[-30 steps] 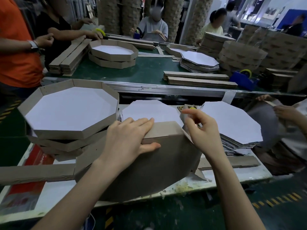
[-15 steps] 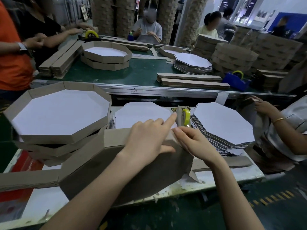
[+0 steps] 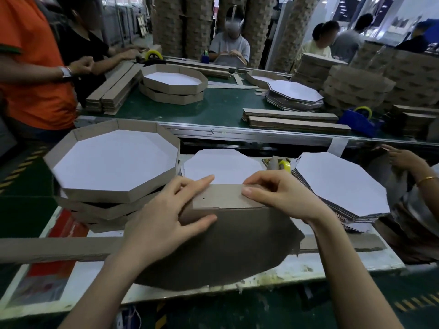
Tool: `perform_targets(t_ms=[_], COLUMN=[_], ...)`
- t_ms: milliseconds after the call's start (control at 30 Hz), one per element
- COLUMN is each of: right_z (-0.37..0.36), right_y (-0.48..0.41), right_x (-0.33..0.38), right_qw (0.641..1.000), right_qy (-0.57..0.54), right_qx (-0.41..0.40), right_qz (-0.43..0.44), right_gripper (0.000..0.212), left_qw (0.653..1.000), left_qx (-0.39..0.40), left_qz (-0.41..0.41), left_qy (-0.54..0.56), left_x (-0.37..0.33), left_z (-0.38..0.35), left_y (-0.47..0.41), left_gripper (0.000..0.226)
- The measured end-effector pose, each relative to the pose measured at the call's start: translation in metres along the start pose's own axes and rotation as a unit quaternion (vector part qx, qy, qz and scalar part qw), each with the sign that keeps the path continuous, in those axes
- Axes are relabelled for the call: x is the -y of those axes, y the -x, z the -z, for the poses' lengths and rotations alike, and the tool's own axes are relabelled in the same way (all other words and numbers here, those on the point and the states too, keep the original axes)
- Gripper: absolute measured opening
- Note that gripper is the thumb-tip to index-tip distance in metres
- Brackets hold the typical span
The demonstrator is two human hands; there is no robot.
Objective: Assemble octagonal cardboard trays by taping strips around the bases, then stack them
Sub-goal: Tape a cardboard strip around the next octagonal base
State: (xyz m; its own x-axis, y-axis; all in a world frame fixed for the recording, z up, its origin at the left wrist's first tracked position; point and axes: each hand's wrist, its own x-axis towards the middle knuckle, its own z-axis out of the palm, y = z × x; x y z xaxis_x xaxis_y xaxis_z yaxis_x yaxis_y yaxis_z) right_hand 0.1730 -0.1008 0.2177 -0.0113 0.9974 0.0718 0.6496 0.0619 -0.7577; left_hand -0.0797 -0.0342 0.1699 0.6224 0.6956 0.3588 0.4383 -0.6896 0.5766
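From the head camera, we are holding a cardboard base (image 3: 225, 252) tilted up on the near edge of the white table (image 3: 332, 260), its brown side facing us. A strip (image 3: 225, 195) is lying along its top edge, and its long tail is running off to the left. Our left hand (image 3: 166, 217) is pressing straight fingers onto the strip, with the thumb against the base. Our right hand (image 3: 282, 195) is pinching the strip, fingers curled over its far edge. Finished trays (image 3: 114, 162) are sitting stacked at left. A pile of bases (image 3: 339, 184) is lying at right, with a tape dispenser (image 3: 283, 165) just beside it.
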Motion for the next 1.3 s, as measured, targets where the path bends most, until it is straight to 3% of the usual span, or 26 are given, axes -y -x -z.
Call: perform_targets(t_ms=[100,433,667,867,933,1000,1100,1200,1300], right_z=[-0.012,-0.018,-0.011,-0.012,-0.012,-0.012,-0.006,0.008,0.023], right_y=[-0.008,-0.009,0.005,0.006,0.002,-0.008,-0.031,-0.051,-0.060], right_x=[0.008,0.018,0.018,0.017,0.014,0.006,-0.021,-0.069,-0.132], right_qw=[1.000,0.999,1.000,0.999,0.999,0.996,0.976,0.939,0.892], right_qy=[-0.001,-0.040,-0.017,-0.029,-0.032,-0.067,-0.123,-0.157,-0.174], right_qx=[0.007,0.027,0.012,0.009,0.003,-0.026,-0.137,-0.229,-0.257], right_qz=[0.002,-0.011,-0.019,-0.031,-0.039,-0.059,-0.113,-0.201,-0.329], right_gripper=[0.015,0.025,0.023,0.035,0.028,0.016,0.012,0.019,0.023], left_qw=[0.996,0.992,0.992,0.992,0.994,0.997,0.998,0.999,0.999], left_qx=[0.009,-0.080,-0.067,-0.058,-0.047,-0.033,-0.016,-0.006,0.002], left_qz=[-0.050,-0.099,-0.104,-0.114,-0.096,-0.072,-0.048,-0.043,-0.051], left_qy=[-0.068,-0.021,-0.003,-0.001,0.012,0.025,0.021,0.012,0.010], left_x=[-0.003,0.000,-0.005,-0.010,-0.013,-0.017,-0.025,-0.032,-0.040], left_z=[0.001,-0.009,-0.008,-0.008,-0.006,-0.004,-0.004,-0.007,-0.012], left_y=[-0.003,0.000,-0.003,-0.004,-0.008,-0.014,-0.022,-0.029,-0.037], left_gripper=[0.072,0.043,0.034,0.029,0.029,0.032,0.030,0.030,0.029])
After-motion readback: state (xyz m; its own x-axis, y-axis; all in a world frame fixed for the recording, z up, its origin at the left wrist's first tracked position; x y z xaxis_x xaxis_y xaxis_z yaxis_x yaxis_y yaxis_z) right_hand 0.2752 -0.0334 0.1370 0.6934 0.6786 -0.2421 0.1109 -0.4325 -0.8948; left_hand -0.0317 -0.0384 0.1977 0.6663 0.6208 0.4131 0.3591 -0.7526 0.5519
